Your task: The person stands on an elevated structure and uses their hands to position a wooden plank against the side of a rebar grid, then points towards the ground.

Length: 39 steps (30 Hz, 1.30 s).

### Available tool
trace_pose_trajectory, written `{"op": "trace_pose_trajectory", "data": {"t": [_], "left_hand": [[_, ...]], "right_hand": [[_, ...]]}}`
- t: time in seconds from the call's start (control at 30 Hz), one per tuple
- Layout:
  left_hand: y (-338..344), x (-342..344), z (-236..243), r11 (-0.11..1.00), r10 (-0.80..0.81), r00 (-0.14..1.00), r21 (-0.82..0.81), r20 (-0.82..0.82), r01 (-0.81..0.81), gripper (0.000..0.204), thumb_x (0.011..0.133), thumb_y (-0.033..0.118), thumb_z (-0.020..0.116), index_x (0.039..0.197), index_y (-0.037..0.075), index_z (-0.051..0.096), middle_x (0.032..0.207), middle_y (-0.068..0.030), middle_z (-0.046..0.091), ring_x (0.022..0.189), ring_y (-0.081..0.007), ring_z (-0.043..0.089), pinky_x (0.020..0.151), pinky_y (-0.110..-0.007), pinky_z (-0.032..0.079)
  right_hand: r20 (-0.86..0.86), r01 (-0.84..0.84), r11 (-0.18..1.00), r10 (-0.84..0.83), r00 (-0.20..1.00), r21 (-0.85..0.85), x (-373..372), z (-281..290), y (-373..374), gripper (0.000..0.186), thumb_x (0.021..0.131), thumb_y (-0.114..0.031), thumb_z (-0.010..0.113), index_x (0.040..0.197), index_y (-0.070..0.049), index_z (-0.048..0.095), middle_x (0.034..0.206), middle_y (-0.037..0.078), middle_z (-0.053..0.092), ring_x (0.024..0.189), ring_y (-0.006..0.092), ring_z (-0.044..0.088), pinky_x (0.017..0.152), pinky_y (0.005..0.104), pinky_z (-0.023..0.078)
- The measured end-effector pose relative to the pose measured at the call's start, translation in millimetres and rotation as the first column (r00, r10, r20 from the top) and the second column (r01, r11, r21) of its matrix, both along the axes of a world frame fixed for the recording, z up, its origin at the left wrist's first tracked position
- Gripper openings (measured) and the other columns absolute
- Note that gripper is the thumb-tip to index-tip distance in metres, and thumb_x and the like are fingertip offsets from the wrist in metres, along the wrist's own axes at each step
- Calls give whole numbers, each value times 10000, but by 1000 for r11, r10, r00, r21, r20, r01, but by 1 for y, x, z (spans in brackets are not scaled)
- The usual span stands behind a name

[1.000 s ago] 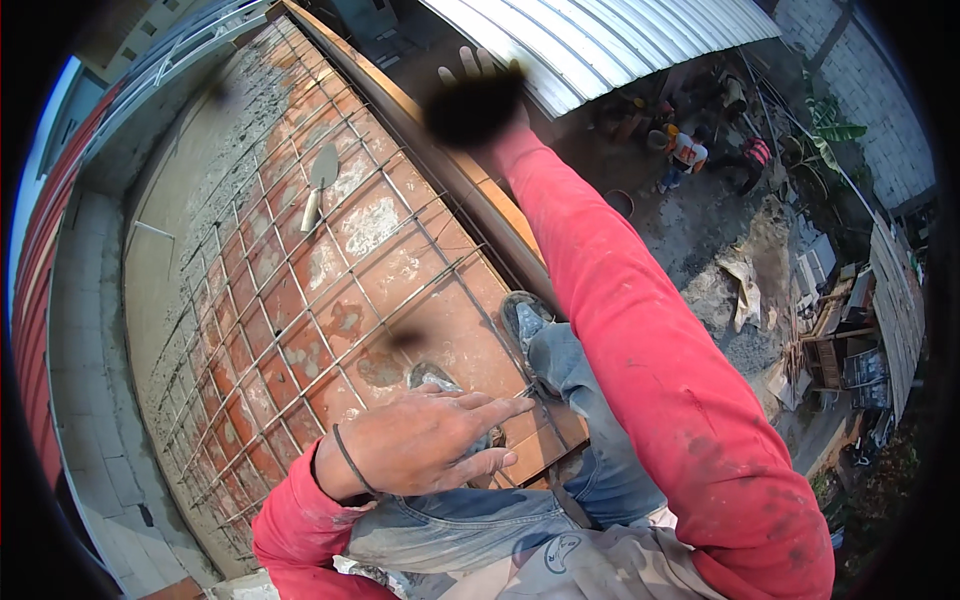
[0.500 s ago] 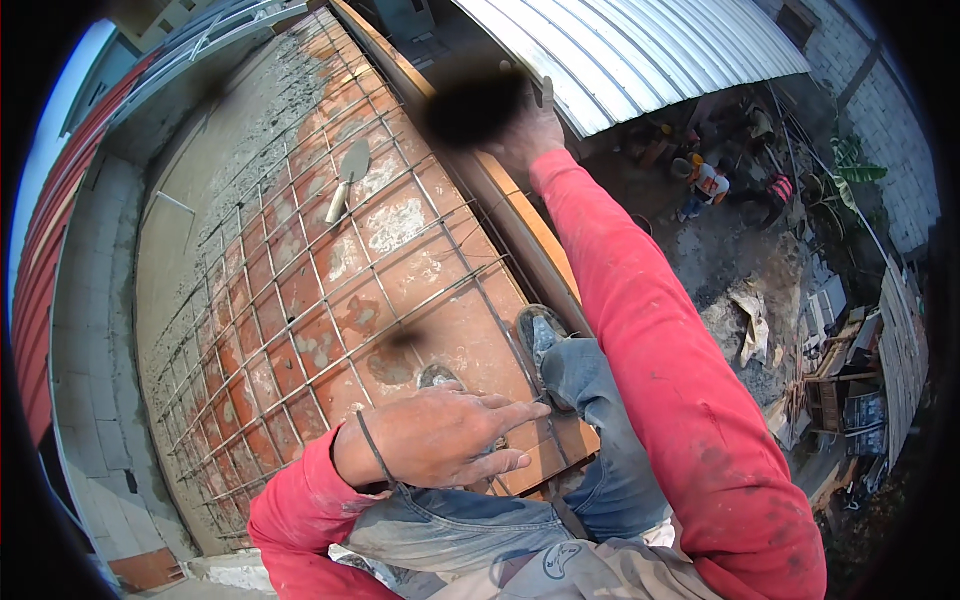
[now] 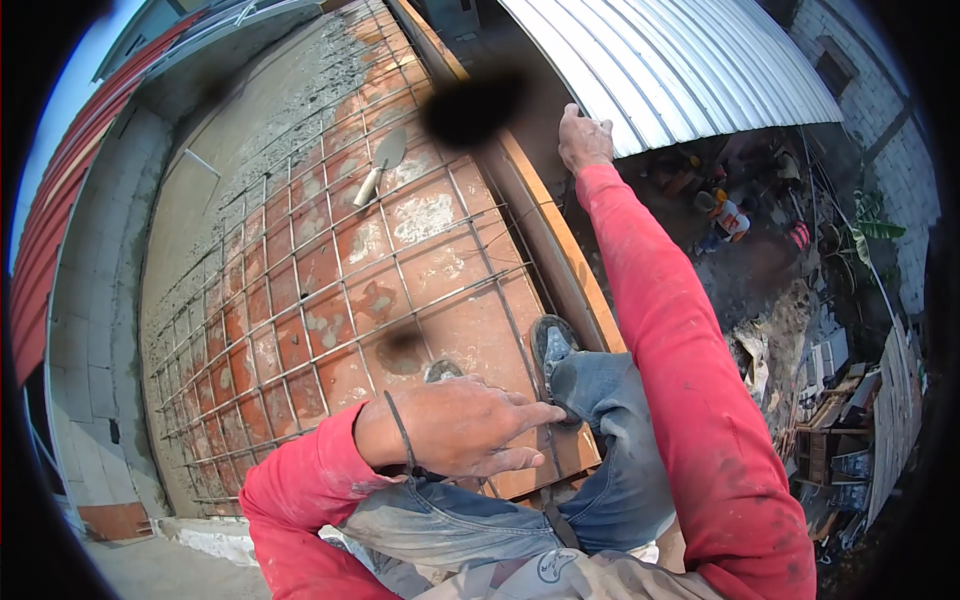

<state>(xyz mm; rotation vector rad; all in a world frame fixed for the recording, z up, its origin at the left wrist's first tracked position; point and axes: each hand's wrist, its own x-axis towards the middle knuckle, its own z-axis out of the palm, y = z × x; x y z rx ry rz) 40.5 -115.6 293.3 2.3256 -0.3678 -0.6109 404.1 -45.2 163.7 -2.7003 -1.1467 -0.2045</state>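
Observation:
My right hand (image 3: 585, 140) is stretched far out past the wooden edge board (image 3: 560, 235). Its fingers are curled at the near edge of a corrugated metal roof (image 3: 680, 70) and appear to grip it. My left hand (image 3: 460, 430), with a dark band at the wrist, hovers over my lap with the index finger and thumb stretched out and nothing in it. Beyond it, a trowel (image 3: 388, 152) with a pale handle lies on the rebar grid (image 3: 330, 350) over reddish formwork panels (image 3: 440, 310).
Wet grey concrete (image 3: 215, 170) covers the far left, beside a block parapet (image 3: 85, 370). Past the board there is a drop to a yard, where people (image 3: 730, 218) stand far below. Scrap wood (image 3: 825, 440) is piled there. A dark smudge (image 3: 475, 110) blocks part of the view.
My right hand has gone from spread fingers near the board to curled fingers at the roof's edge. The whole view has shifted, while my left hand stays over my lap.

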Motion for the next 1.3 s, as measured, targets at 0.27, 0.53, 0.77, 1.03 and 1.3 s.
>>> {"op": "trace_pose_trajectory", "data": {"t": [0.27,0.53,0.77,1.03,1.3], "left_hand": [[-1,6,2,999,-30,998,16,-47,30,597,1004,401,496,1419,-23,435,1091,-248,648,970,-432,639,856,-476,519],[0,2,8,999,10,997,32,-73,-8,579,1010,389,478,1416,-21,430,1062,-249,650,939,-433,642,840,-491,517],[0,-3,0,1000,-4,1000,5,6,4,575,1015,404,462,1414,-10,431,1035,-238,653,921,-437,642,824,-499,517],[-1,0,4,1000,8,1000,9,-30,-7,572,1015,404,469,1414,-4,433,1100,-245,644,975,-439,634,859,-513,506],[0,-2,1,1000,23,997,12,-69,-22,567,1014,402,475,1417,6,435,1168,-242,634,1033,-444,623,893,-511,503]], "right_hand": [[383,-11,987,-51,922,158,15,-37,3,214,904,-88,564,1117,-90,553,1012,166,716,1087,302,655,1059,535,361],[-67,24,996,-29,997,-84,7,-4,-2,257,876,-108,605,1130,-81,587,1083,170,706,1124,323,648,1060,538,374],[156,-21,999,28,987,-47,0,-29,-5,382,861,-153,661,1237,-114,601,1209,158,676,1221,341,586,1110,510,350],[-48,-32,997,28,998,-74,23,-17,2,247,828,-222,707,999,-43,695,1074,190,708,1045,371,670,940,555,462],[-99,21,994,-32,995,-105,0,-1,-4,254,872,-205,629,1078,-76,704,1086,175,720,1067,356,677,1017,555,396]]}}
